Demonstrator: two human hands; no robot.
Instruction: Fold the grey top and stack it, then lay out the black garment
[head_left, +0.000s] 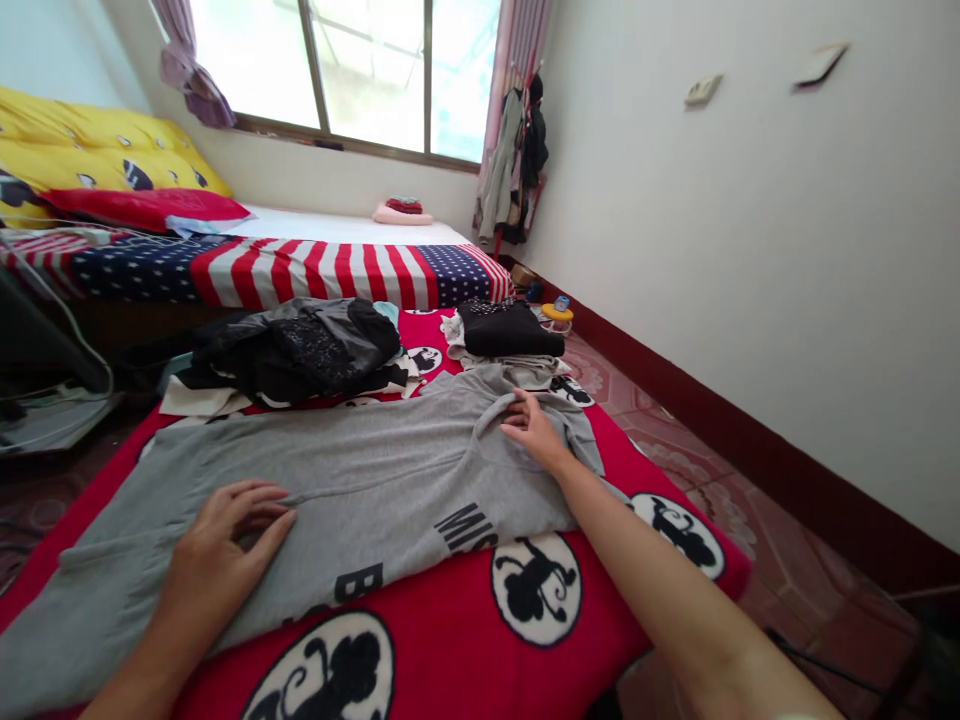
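A grey T-shirt (352, 470) with black lettering lies spread sideways, folded over lengthwise, across a red blanket (450, 620) with black-and-white round prints. My left hand (225, 540) rests on the lower part of the shirt, its fingers loosely bent and the thumb apart from them. At the neckline, my right hand (534, 430) touches the cloth beside the collar with its fingers apart. Neither hand shows cloth gripped between the fingers. Part of the shirt's near side is tucked under, so its lettering is only partly visible.
Behind the shirt sit a loose heap of dark clothes (307, 345) and a folded stack of clothes (510, 330). Farther back is a bed with a flag-patterned cover (315, 270). A clothes rack (517, 150) stands in the corner, near a yellow-topped stool (557, 314).
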